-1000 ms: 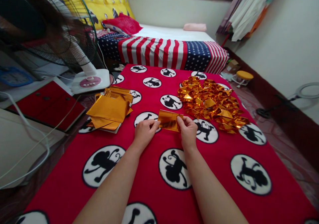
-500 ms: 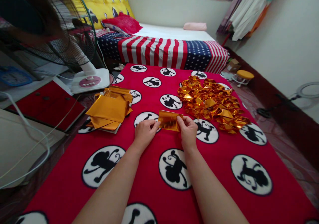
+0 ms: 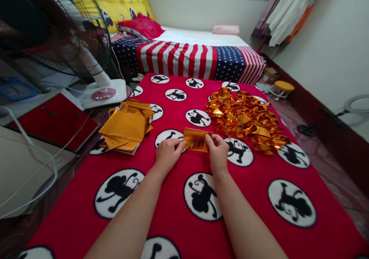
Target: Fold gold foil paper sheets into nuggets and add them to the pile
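A shiny gold foil sheet (image 3: 196,140), folded into a small rectangle, is held between both hands just above the red cloth with monkey prints (image 3: 161,190). My left hand (image 3: 168,154) pinches its left edge between thumb and fingers. At the right edge, my right hand (image 3: 218,151) is closed on it in the same way. To the left lies a loose stack of flat gold sheets (image 3: 123,128). On the right is a heap of folded, crinkled gold foil pieces (image 3: 245,118).
A white fan (image 3: 105,92) stands at the left beside a red panel (image 3: 54,118) and white cables. Behind the cloth is a bed with a flag-pattern cover (image 3: 184,59). A yellow stool (image 3: 284,86) and a ring-shaped stand (image 3: 356,104) are at the right.
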`<state>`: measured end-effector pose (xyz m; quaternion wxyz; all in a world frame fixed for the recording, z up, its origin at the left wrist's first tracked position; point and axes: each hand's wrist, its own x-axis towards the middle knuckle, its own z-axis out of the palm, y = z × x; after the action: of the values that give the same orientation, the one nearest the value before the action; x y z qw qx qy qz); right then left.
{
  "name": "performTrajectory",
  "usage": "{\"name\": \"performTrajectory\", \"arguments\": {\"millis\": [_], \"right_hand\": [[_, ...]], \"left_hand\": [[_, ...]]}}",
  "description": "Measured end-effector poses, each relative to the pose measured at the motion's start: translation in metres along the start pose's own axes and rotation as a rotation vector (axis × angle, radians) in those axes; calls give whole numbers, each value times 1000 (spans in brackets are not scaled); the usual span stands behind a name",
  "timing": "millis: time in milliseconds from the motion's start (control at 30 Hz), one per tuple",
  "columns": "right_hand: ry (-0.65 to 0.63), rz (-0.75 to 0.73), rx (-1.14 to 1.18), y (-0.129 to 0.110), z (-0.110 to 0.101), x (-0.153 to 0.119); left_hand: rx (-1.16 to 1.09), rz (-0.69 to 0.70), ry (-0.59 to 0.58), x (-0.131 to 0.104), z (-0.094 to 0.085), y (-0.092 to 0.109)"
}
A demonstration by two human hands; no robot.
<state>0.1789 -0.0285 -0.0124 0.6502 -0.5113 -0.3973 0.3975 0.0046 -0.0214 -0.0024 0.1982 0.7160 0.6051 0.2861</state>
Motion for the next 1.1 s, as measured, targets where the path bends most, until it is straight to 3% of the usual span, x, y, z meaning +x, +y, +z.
{"name": "performTrajectory", "arguments": {"millis": [333, 700, 1100], "right_hand": [[38, -12, 51, 2, 1, 0], [13, 1, 64, 1, 0, 0], [6, 14, 126, -2, 2, -4]], "left_hand": [[-357, -18, 21, 2, -2, 0], [-286, 21, -29, 1, 0, 0], [-452, 25, -112, -2, -4, 1]]}}
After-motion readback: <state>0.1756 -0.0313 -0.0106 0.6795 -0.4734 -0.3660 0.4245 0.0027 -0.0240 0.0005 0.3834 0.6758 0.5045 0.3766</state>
